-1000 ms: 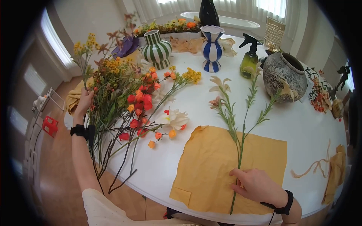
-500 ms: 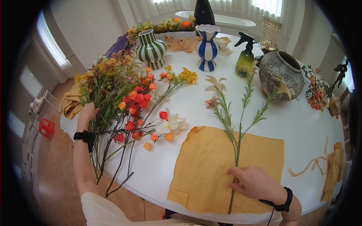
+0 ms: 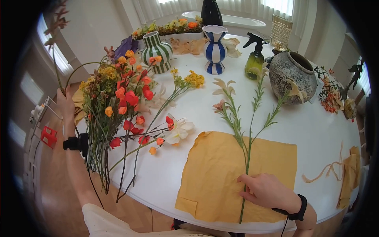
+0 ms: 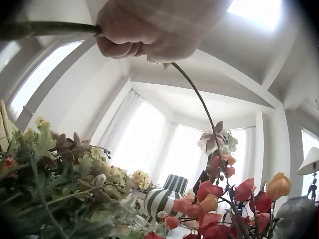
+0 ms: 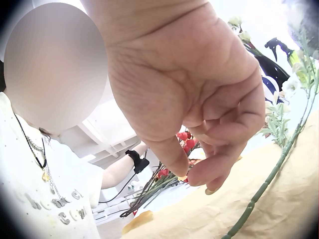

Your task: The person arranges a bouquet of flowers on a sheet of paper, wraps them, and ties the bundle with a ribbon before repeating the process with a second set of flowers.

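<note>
At the far left, my left hand (image 3: 66,104) grips a raised stem (image 3: 55,67) with brownish-pink blossoms, beside a heap of yellow, red and orange flowers (image 3: 130,98). The left wrist view shows the curled fingers of the hand (image 4: 159,30) round a stem (image 4: 197,92) that arches down toward the flowers. On the mustard wrapping sheet (image 3: 213,173) lies a branching green stem (image 3: 249,156) with pale lily-like blossoms. My right hand (image 3: 268,192) is over its lower part, fingers loosely bent. In the right wrist view, that hand (image 5: 199,94) has nothing between thumb and forefinger; the stem (image 5: 269,181) passes beyond the fingers.
Behind stand a green-striped vase (image 3: 156,53), a blue-striped vase (image 3: 215,51), a spray bottle (image 3: 255,63) and a rough grey pot (image 3: 292,77). A flower-filled planter (image 3: 173,33) is at the back. Ribbon (image 3: 329,170) and folded wrapping (image 3: 349,175) lie at the right.
My left hand has moved left and up, away from the heap, with a blossomed stem now raised in it. Red and orange flowers in the heap have shifted. My right hand has stayed nearly still.
</note>
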`<state>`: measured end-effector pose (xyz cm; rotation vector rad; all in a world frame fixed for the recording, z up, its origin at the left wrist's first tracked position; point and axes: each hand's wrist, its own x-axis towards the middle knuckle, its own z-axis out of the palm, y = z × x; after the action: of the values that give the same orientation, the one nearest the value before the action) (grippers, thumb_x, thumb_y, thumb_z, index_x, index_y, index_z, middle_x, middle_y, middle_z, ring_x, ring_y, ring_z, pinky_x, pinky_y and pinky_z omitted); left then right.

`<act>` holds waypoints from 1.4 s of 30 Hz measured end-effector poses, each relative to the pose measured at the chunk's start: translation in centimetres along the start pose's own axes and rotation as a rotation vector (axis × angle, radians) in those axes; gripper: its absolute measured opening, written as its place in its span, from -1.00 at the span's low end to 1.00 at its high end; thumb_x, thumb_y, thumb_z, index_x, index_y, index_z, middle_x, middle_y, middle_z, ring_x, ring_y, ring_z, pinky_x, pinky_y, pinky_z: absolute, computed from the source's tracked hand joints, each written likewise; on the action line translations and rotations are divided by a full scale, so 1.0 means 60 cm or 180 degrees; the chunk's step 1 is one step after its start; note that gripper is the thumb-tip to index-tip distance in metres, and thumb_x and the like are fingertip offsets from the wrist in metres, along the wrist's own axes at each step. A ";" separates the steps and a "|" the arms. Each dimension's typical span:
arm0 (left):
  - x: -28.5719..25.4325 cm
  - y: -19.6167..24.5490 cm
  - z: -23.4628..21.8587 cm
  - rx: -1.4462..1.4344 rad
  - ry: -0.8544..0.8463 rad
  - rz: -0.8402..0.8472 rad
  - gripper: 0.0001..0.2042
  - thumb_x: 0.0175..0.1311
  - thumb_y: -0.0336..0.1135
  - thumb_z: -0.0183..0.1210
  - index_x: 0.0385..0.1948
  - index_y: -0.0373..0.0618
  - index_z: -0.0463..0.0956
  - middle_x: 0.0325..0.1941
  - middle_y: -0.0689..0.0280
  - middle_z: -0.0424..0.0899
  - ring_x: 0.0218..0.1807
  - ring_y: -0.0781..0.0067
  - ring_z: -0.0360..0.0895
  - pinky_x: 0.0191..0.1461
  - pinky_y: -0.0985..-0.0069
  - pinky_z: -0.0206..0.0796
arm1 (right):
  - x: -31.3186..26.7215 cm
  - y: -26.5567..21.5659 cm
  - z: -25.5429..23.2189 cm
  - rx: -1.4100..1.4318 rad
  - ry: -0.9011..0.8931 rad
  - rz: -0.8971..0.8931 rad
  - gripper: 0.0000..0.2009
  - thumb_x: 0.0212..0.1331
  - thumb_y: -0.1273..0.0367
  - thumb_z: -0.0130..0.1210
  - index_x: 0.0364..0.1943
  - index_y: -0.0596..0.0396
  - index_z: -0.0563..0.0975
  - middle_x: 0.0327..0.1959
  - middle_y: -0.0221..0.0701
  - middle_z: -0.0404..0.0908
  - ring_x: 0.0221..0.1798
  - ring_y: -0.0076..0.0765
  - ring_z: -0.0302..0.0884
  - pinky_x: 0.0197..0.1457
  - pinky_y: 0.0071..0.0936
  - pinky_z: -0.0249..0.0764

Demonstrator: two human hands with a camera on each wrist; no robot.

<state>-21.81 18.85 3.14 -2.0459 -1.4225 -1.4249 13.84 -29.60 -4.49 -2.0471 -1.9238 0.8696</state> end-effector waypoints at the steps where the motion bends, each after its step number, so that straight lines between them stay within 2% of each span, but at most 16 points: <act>1: 0.009 0.007 -0.006 0.0001 -0.0006 0.0004 -0.68 0.28 -0.13 -0.06 -0.34 -0.29 0.34 -0.38 -0.06 0.50 -0.24 -0.13 0.41 -0.24 0.21 0.21 | 0.002 -0.002 -0.001 -0.0005 -0.0012 -0.0012 -0.75 0.06 0.29 0.07 -0.31 0.15 0.32 -0.66 -0.27 0.46 -0.56 -0.06 0.47 -0.55 -0.23 0.36; 4: 0.022 0.014 -0.007 -0.0090 0.0128 0.0022 -0.69 0.27 -0.15 -0.05 -0.36 -0.30 0.32 -0.38 -0.04 0.51 -0.23 -0.13 0.43 -0.23 0.20 0.22 | 0.014 -0.014 -0.006 -0.0139 -0.0025 -0.0134 -0.76 0.06 0.30 0.06 -0.36 0.15 0.30 -0.64 -0.24 0.46 -0.52 -0.05 0.47 -0.53 -0.23 0.37; 7: 0.009 -0.007 0.025 0.0209 -0.0374 0.0063 -0.74 0.25 -0.20 -0.04 -0.30 -0.27 0.28 -0.37 -0.03 0.52 -0.25 -0.15 0.45 -0.24 0.19 0.22 | 0.050 -0.032 -0.013 -0.0374 -0.0048 -0.0352 -0.73 0.07 0.30 0.06 -0.22 0.13 0.35 -0.55 -0.29 0.51 -0.49 -0.06 0.48 -0.49 -0.23 0.37; 10: -0.043 -0.017 0.059 0.0517 -0.0703 0.0111 -0.72 0.23 -0.27 -0.05 -0.12 -0.21 0.20 -0.34 -0.04 0.51 -0.28 -0.17 0.45 -0.26 0.18 0.23 | 0.119 -0.070 -0.037 -0.0411 0.0018 -0.0633 -0.73 0.03 0.33 0.08 -0.26 0.17 0.32 -0.48 -0.20 0.48 -0.40 -0.01 0.47 -0.39 -0.20 0.39; 12: -0.086 0.008 0.063 -0.0330 -0.1229 0.0469 -0.59 0.16 -0.28 -0.02 0.03 -0.12 0.07 -0.28 -0.07 0.49 -0.29 -0.16 0.47 -0.25 0.21 0.25 | 0.181 -0.087 -0.034 -0.0302 0.0306 -0.0890 -0.75 0.00 0.40 0.07 -0.27 0.19 0.31 -0.43 -0.17 0.45 -0.35 0.02 0.46 -0.34 -0.19 0.39; 14: -0.132 0.095 0.016 -0.0083 -0.2075 0.0202 -0.47 0.10 -0.21 0.04 0.08 -0.09 0.02 -0.22 -0.08 0.47 -0.25 -0.13 0.47 -0.20 0.22 0.27 | 0.255 -0.093 -0.014 -0.0076 0.0583 -0.1243 -0.76 -0.04 0.47 0.04 -0.25 0.22 0.33 -0.37 -0.14 0.44 -0.33 0.05 0.45 -0.31 -0.17 0.39; 16: -0.161 0.116 0.001 0.0169 -0.2677 0.0097 -0.42 0.04 -0.13 0.11 0.07 -0.08 0.05 -0.13 -0.07 0.45 -0.15 -0.09 0.44 -0.08 0.27 0.24 | 0.339 -0.087 0.025 0.0129 0.0950 -0.1682 -0.76 -0.05 0.51 -0.02 -0.23 0.24 0.36 -0.38 -0.13 0.45 -0.33 0.04 0.46 -0.29 -0.16 0.39; 19: -0.206 0.076 0.009 -0.0563 -0.2902 0.0212 -0.30 -0.08 -0.05 0.21 0.09 -0.12 0.06 0.00 -0.06 0.34 0.07 -0.02 0.29 0.12 0.29 0.14 | 0.409 -0.121 0.029 0.0488 0.0991 -0.1592 -0.77 -0.04 0.51 -0.06 -0.23 0.25 0.41 -0.46 -0.13 0.49 -0.34 0.01 0.49 -0.28 -0.18 0.40; 20: -0.220 0.068 0.006 -0.0566 -0.2904 0.0208 -0.30 -0.08 -0.05 0.21 0.09 -0.12 0.06 0.00 -0.06 0.34 0.07 -0.02 0.29 0.12 0.29 0.14 | 0.425 -0.136 0.028 0.0735 0.0851 -0.1334 -0.78 -0.02 0.50 -0.08 -0.24 0.25 0.42 -0.51 -0.13 0.51 -0.35 -0.01 0.50 -0.27 -0.20 0.41; 24: -0.273 0.079 -0.006 -0.0320 -0.2759 0.0544 -0.07 -0.29 -0.10 0.35 0.17 -0.19 -0.05 0.05 -0.05 0.18 0.10 -0.08 0.23 0.13 0.29 0.17 | 0.514 -0.153 0.071 0.0896 0.1171 -0.1560 -0.80 -0.01 0.47 -0.09 -0.26 0.25 0.43 -0.57 -0.12 0.53 -0.40 -0.01 0.52 -0.29 -0.23 0.42; 26: -0.287 0.108 -0.017 -0.0518 -0.2813 0.0472 -0.20 -0.25 -0.16 0.32 0.12 -0.13 0.07 -0.03 -0.01 0.24 0.00 -0.05 0.31 0.01 0.28 0.24 | 0.515 -0.174 0.064 0.1559 -0.0130 -0.0690 -0.83 -0.01 0.45 -0.08 -0.34 0.26 0.43 -0.55 -0.08 0.52 -0.40 0.04 0.51 -0.29 -0.20 0.42; 27: -0.288 0.114 -0.017 -0.0523 -0.2822 0.0462 -0.20 -0.25 -0.16 0.32 0.12 -0.13 0.07 -0.03 -0.01 0.24 0.00 -0.05 0.31 0.01 0.28 0.24 | 0.554 -0.163 0.106 0.1204 0.0603 -0.1062 -0.86 -0.02 0.44 -0.06 -0.45 0.27 0.42 -0.57 -0.03 0.50 -0.43 0.08 0.51 -0.32 -0.15 0.43; 31: -0.282 0.109 -0.006 -0.0252 -0.2704 0.0204 -0.53 -0.14 -0.30 0.20 -0.10 -0.12 0.27 -0.21 0.06 0.37 -0.17 -0.01 0.41 -0.15 0.27 0.27 | 0.553 -0.183 0.109 0.0826 0.1209 -0.0882 -0.88 -0.05 0.48 -0.01 -0.50 0.31 0.46 -0.50 0.06 0.51 -0.32 0.10 0.53 -0.27 -0.15 0.48; 37: -0.232 0.066 -0.017 -0.0339 -0.2241 0.0396 -0.78 0.04 -0.45 0.05 -0.27 -0.28 0.31 -0.31 0.04 0.44 -0.21 0.00 0.43 -0.17 0.30 0.26 | 0.543 -0.182 0.094 0.1819 0.2377 -0.0877 -0.89 -0.10 0.59 -0.07 -0.42 0.30 0.35 -0.54 0.06 0.46 -0.39 0.24 0.45 -0.31 -0.03 0.38; 41: -0.210 0.002 -0.010 -0.0429 -0.1868 0.0824 -0.85 0.10 -0.46 0.02 -0.38 -0.26 0.23 -0.48 0.16 0.34 -0.47 0.21 0.37 -0.35 0.40 0.25 | 0.506 -0.170 0.020 0.2080 0.2890 -0.1128 -0.89 -0.06 0.56 -0.08 -0.41 0.25 0.31 -0.56 -0.07 0.46 -0.44 0.07 0.46 -0.34 -0.16 0.36; 42: -0.205 -0.003 -0.012 -0.0725 -0.2131 0.0206 -0.88 0.15 -0.45 -0.02 -0.40 -0.23 0.21 -0.53 0.23 0.31 -0.56 0.36 0.32 -0.46 0.47 0.21 | 0.500 -0.167 -0.001 0.2133 0.3103 -0.1280 -0.92 -0.02 0.54 -0.08 -0.42 0.23 0.30 -0.58 -0.16 0.47 -0.48 -0.05 0.48 -0.36 -0.27 0.37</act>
<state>-22.76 11.56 -6.71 -2.8632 -1.4332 -0.9393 4.82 0.54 -7.54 -1.2311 -1.1814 0.2450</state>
